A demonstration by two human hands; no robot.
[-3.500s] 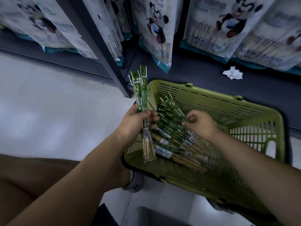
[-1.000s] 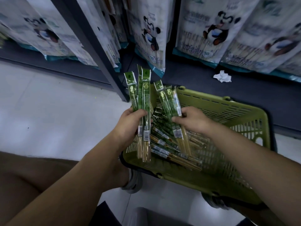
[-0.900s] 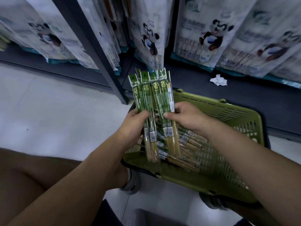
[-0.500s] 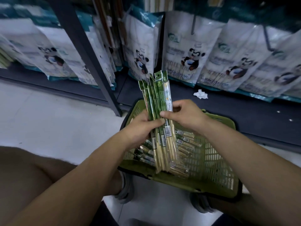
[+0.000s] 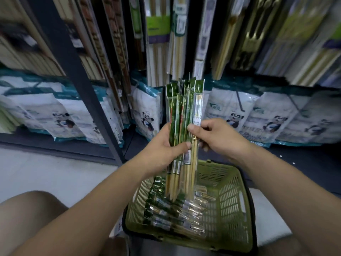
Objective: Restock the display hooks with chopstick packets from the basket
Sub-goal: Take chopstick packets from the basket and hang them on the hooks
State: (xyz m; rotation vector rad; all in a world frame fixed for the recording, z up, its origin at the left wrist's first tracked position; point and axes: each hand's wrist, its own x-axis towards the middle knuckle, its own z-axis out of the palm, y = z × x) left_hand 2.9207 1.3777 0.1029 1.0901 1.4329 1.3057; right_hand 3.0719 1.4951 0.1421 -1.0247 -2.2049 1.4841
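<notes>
your left hand (image 5: 163, 146) clamps a fanned bundle of chopstick packets (image 5: 181, 111), upright over the basket (image 5: 234, 196).
your right hand (image 5: 215, 137) pinches the outermost packet at the bundle's right edge, thumb on the front, fingers curled behind. loose packets (image 5: 171, 215) lie flat in the basket bottom. these look light and stiff along the sticks, but the glossy sleeves are probably slick on each other, so the fan could slide apart. grip mid-length where wood backs the film, and go easy on the thin header tabs (image 5: 199, 87), which would likely bend. the hanging packs (image 5: 158, 43) above are blurred; i can't pick out a free hook.
</notes>
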